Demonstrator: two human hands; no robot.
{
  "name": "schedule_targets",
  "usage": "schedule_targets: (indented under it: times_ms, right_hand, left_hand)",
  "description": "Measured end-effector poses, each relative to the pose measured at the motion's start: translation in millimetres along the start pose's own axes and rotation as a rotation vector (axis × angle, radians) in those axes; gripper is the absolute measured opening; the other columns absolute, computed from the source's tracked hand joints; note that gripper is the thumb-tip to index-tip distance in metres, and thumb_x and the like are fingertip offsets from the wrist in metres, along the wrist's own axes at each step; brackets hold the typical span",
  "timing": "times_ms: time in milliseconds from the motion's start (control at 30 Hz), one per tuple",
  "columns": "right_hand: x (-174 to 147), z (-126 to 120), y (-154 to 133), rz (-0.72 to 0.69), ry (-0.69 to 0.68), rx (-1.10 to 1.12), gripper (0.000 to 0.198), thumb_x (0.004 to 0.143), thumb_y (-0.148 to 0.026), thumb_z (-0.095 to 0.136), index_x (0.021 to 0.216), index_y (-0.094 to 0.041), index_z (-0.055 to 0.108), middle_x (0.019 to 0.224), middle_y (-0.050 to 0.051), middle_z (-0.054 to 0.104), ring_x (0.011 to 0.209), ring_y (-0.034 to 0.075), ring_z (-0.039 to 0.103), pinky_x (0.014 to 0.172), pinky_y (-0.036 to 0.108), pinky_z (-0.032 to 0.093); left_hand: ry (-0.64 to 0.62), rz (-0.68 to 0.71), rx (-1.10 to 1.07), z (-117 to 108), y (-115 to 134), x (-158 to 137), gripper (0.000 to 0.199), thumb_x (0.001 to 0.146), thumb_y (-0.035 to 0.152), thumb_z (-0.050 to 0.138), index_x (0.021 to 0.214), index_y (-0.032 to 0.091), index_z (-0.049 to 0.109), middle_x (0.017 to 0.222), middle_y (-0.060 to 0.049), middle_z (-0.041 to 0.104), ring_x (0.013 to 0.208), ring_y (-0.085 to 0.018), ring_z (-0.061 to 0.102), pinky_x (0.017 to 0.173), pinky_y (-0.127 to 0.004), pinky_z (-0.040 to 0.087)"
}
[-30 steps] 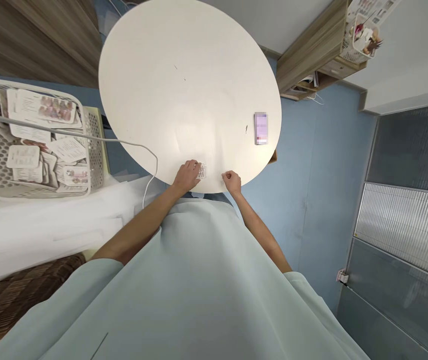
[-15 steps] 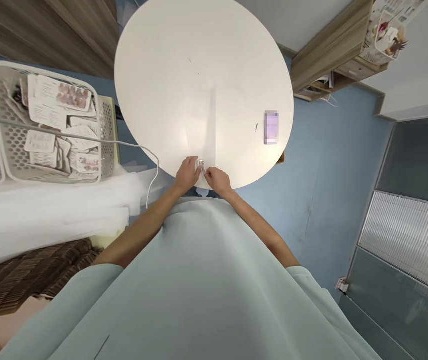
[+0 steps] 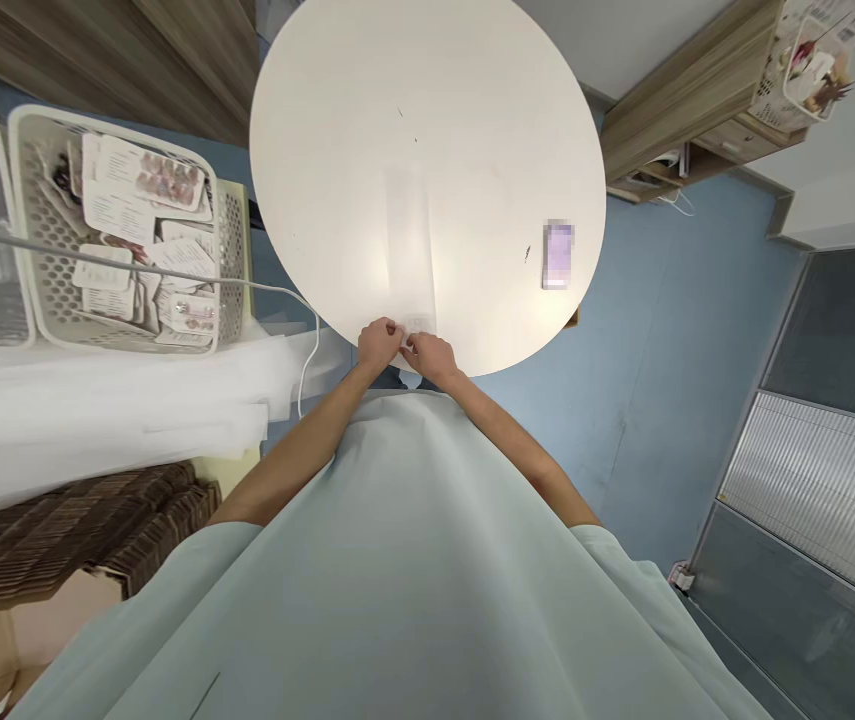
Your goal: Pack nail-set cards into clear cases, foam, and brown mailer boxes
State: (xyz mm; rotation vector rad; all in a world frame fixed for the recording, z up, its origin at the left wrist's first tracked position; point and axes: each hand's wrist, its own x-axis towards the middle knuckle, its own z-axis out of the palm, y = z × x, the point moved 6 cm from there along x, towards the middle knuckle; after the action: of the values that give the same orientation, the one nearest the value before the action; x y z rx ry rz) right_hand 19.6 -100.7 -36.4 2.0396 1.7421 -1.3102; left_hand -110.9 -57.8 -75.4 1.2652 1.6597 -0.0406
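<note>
Head view:
- Left hand (image 3: 378, 345), lower centre of the frame, at the near edge of the bench; thumb and fingers drawn together, nearly meeting the right hand.
- Right hand (image 3: 434, 360), just beside it; fingers curled, tips pointing toward the left hand. Whether either hand grips anything cannot be told: the fingertips are too small and blurred.
- Clear plastic piece (image 3: 418, 325), translucent, at the fingertips, lower centre; outline faint.
- Bench (image 3: 487, 130), round, white-topped, upper centre.
- Purple rectangular item (image 3: 558, 256), pixelated, near the bench's edge, right of centre.
- Perforated basket (image 3: 230, 255), off-white, left of the frame; holds many printed cards (image 3: 123, 215).
- Cable (image 3: 266, 287), pale, crossing in front of the basket, its end curving down near the bench.
- White sheeting (image 3: 97, 410), below the basket.
- Wooden cabinet (image 3: 689, 80), upper right.
</note>
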Motion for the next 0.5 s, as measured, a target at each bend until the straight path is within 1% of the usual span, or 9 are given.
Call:
schedule_targets:
  times_ms: [67, 133, 233, 300, 367, 500]
  right_hand:
    - [-4.3, -11.5, 9.4, 0.049, 0.034, 0.002, 0.022, 0.114, -0.039, 0.060, 0.115, -0.024, 0.076, 0.124, 0.008, 0.082, 0.111, 0.027, 0.075, 0.092, 0.036, 0.057]
    - [-7.2, -24.0, 23.3, 0.122, 0.088, 0.034, 0.024, 0.115, -0.039, 0.057, 0.118, -0.024, 0.075, 0.124, 0.007, 0.082, 0.113, 0.026, 0.075, 0.094, 0.036, 0.057]
    - [-7.2, -36.5, 45.2, 0.233, 0.155, 0.104, 0.026, 0.114, -0.039, 0.060, 0.128, -0.022, 0.073, 0.131, 0.010, 0.080, 0.119, 0.026, 0.075, 0.096, 0.036, 0.058]
    - [-3.9, -37.8, 55.9, 0.288, 0.155, 0.151, 0.028, 0.111, -0.040, 0.065, 0.130, -0.021, 0.072, 0.135, 0.012, 0.079, 0.122, 0.028, 0.074, 0.097, 0.037, 0.058]
    - [1.2, -34.8, 61.8, 0.318, 0.129, 0.209, 0.029, 0.109, -0.042, 0.069, 0.128, -0.020, 0.073, 0.134, 0.012, 0.080, 0.123, 0.029, 0.074, 0.098, 0.038, 0.058]
    - [12.0, -27.9, 63.4, 0.312, 0.111, 0.314, 0.028, 0.107, -0.045, 0.073, 0.120, -0.020, 0.075, 0.129, 0.012, 0.082, 0.124, 0.028, 0.075, 0.100, 0.037, 0.058]
  left_hand:
    - [-0.006, -0.014, 0.047, -0.3, 0.0, 1.6, 0.019, 0.102, 0.035, 0.061, 0.103, 0.023, 0.076, 0.117, -0.010, 0.084, 0.116, -0.032, 0.075, 0.106, -0.041, 0.055]
    - [-0.015, -0.021, 0.080, -0.1, 0.5, 3.4, 0.019, 0.103, 0.035, 0.062, 0.104, 0.023, 0.076, 0.118, -0.010, 0.084, 0.116, -0.031, 0.075, 0.106, -0.040, 0.056]
    - [-0.020, -0.033, 0.095, 1.0, 0.9, 5.7, 0.016, 0.102, 0.032, 0.063, 0.101, 0.022, 0.076, 0.118, -0.012, 0.084, 0.114, -0.032, 0.076, 0.104, -0.041, 0.056]
    - [-0.011, -0.043, 0.091, 2.1, 0.8, 6.2, 0.015, 0.102, 0.030, 0.063, 0.098, 0.022, 0.076, 0.117, -0.012, 0.084, 0.114, -0.033, 0.076, 0.104, -0.042, 0.057]
    - [0.003, -0.053, 0.082, 3.4, 0.4, 5.7, 0.015, 0.101, 0.029, 0.064, 0.097, 0.022, 0.076, 0.114, -0.012, 0.084, 0.114, -0.033, 0.075, 0.104, -0.043, 0.057]
    - [0.029, -0.084, 0.070, 6.6, -1.3, 3.4, 0.014, 0.099, 0.030, 0.064, 0.098, 0.023, 0.077, 0.112, -0.013, 0.084, 0.115, -0.034, 0.075, 0.104, -0.046, 0.058]
